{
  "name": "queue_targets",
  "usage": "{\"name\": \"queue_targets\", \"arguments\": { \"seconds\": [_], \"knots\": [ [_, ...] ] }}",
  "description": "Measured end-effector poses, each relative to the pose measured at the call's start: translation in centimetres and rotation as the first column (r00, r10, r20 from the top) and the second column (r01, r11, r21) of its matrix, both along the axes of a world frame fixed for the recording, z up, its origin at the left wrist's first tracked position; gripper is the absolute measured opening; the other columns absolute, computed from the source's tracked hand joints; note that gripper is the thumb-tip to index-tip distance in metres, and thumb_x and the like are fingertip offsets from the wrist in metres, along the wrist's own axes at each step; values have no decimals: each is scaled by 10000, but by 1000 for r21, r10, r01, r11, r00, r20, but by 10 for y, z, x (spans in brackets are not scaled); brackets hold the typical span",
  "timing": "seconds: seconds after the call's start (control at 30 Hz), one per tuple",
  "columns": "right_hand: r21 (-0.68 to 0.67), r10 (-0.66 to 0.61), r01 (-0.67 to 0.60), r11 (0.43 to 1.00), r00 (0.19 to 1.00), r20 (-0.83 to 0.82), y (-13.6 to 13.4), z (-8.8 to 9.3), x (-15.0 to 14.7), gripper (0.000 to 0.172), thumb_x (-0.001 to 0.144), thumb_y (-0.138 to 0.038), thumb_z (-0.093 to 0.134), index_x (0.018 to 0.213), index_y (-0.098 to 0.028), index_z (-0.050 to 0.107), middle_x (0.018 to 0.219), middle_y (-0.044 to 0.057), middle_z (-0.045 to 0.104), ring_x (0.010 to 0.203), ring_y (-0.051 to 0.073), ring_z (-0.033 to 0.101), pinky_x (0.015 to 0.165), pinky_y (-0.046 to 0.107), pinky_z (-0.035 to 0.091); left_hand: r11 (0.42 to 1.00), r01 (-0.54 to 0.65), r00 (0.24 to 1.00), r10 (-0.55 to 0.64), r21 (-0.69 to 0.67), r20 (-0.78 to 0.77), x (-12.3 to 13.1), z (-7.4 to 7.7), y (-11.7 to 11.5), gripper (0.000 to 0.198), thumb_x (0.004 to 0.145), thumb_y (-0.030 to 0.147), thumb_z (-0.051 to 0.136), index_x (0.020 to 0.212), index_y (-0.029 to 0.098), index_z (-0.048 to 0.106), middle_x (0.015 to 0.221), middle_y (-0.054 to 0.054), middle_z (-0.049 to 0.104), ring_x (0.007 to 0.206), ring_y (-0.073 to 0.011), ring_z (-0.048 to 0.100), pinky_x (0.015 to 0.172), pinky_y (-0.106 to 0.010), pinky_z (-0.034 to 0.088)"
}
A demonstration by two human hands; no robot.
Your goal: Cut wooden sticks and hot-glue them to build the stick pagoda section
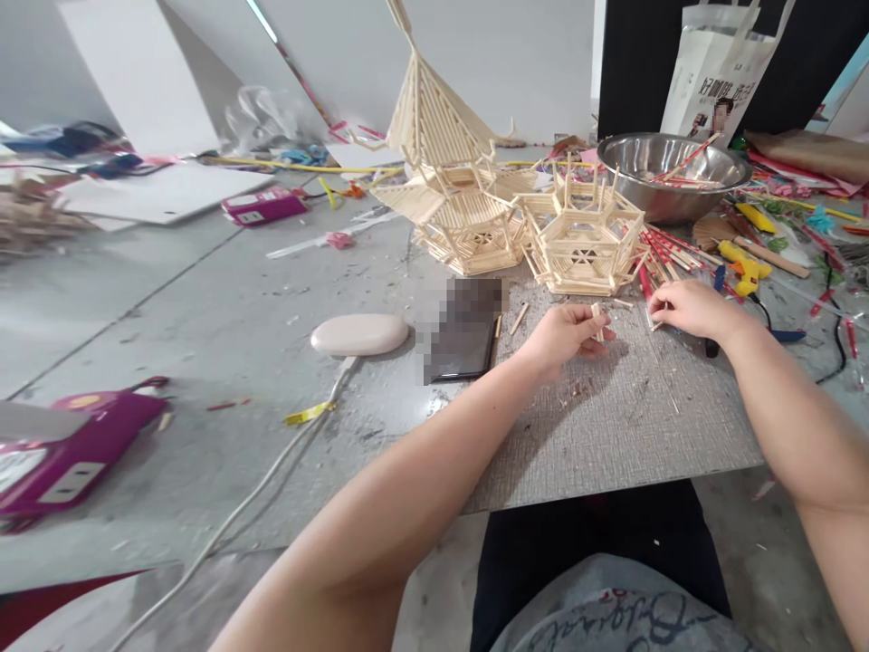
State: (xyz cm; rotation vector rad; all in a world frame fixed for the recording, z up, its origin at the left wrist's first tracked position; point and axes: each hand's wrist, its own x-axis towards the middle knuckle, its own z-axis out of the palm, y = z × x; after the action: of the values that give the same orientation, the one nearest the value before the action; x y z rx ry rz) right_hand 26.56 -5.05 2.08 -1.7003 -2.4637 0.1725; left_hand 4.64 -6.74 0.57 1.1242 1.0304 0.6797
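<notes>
My left hand (567, 337) is closed around a few short wooden sticks (597, 321), held upright between thumb and fingers. To its right, my right hand (692, 310) is low at the tabletop, its fingertips pinched at a small pale stick piece (655, 326). Just beyond both hands stands a six-sided open frame (584, 244) built of pale sticks. Left of that frame rises a taller stick pavilion (468, 222) with a pointed roof. A loose stick (520, 319) lies between the phone and my left hand.
A dark phone (465, 335), partly pixelated, and a white oval device (359, 335) with a cable lie left. Behind my right hand are red-and-white paper-wrapped sticks (669, 254), a yellow glue gun (743, 267) and a steel bowl (672, 195). Purple power strips (88, 453) sit far left.
</notes>
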Motion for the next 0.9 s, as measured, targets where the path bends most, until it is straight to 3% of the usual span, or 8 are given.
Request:
{"name": "queue_targets", "arguments": {
  "seconds": [0.13, 0.2, 0.33, 0.47, 0.67, 0.9],
  "knots": [
    [195, -256, 245, 950, 966, 34, 2, -4, 3, 204, 762, -245, 465, 799, -209, 662, 830, 62, 674, 785, 216, 600, 647, 316, 403, 1000, -4, 1000, 4, -4, -7, 1, 0, 0, 162, 822, 201, 531, 668, 149, 535, 683, 12, 641, 489, -64, 580, 528, -211, 416],
    [197, -335, 319, 927, 941, 54, 7, -11, 7, 215, 759, -268, 462, 811, -202, 660, 824, 76, 678, 788, 231, 606, 644, 322, 406, 1000, 2, 1000, -2, -4, -6, 1, -1, 0, 159, 823, 202, 530, 673, 148, 536, 693, 9, 643, 492, -65, 583, 526, -210, 415],
    [109, -380, 369, 923, 920, 97, 16, -24, 10, 264, 735, -268, 472, 911, -189, 652, 909, 97, 677, 837, 245, 610, 689, 343, 414, 1000, 13, 1000, -13, 4, 3, 1, -3, 0, 150, 821, 203, 534, 683, 144, 541, 712, 1, 647, 493, -61, 583, 538, -211, 420],
    [97, -434, 423, 901, 887, 157, 18, -25, 6, 321, 708, -279, 487, 975, -178, 634, 908, 111, 673, 868, 262, 604, 785, 414, 378, 1000, 18, 1000, -18, 11, 8, 1, -4, 0, 141, 814, 212, 544, 691, 142, 548, 725, -11, 654, 502, -65, 584, 552, -219, 426],
    [16, -431, 439, 899, 875, 222, 19, -19, 2, 268, 699, -343, 488, 819, -182, 666, 860, 101, 670, 864, 254, 589, 795, 429, 344, 1000, 9, 1000, -9, 10, 2, 1, -2, -1, 145, 813, 212, 545, 685, 144, 543, 703, 2, 650, 499, -66, 583, 557, -220, 423],
    [14, -435, 445, 896, 869, 234, 16, -17, 1, 363, 717, -468, 472, 713, -155, 656, 796, 118, 653, 817, 263, 586, 791, 437, 348, 1000, -2, 1000, 3, -18, 27, 2, -1, -1, 138, 809, 198, 551, 682, 145, 543, 695, 4, 652, 518, -73, 594, 564, -220, 430]
  ]
}}
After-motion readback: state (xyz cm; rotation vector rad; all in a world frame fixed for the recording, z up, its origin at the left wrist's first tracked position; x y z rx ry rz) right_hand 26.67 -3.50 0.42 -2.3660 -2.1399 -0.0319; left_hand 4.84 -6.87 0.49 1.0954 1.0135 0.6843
